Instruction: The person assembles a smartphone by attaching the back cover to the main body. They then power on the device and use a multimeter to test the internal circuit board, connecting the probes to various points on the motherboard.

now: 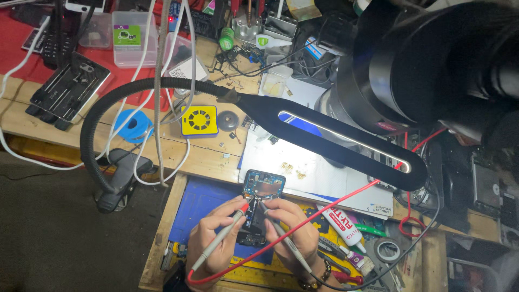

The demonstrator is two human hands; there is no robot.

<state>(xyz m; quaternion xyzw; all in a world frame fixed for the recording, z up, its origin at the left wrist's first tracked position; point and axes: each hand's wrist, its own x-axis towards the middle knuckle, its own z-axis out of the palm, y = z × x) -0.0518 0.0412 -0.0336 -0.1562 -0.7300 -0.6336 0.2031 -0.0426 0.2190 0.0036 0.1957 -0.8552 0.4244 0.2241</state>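
Probing step in hand, by my reading. My left hand (213, 238) is wrapped around a grey test probe with a red tip (224, 233), fingers closed on its shaft, tip angled up and inward. My right hand (292, 230) grips a second grey probe (289, 243) the same way, fingers clamped on it, its tip pointing in from the other side.

The opened phone (262, 197) lies on the blue mat (203, 203), just beyond and partly between both sets of fingers; its blue-green board end projects past them toward the white sheet (303, 173). Both tips appear to meet the board near its middle. Exact contact points too small to resolve.

Red lead (324, 208) trails off to the right, under the black gooseneck lamp (335, 135).

Judgement: next move calls for steady hands and small shifts of one tip at a time, without bridging neighbouring contacts.
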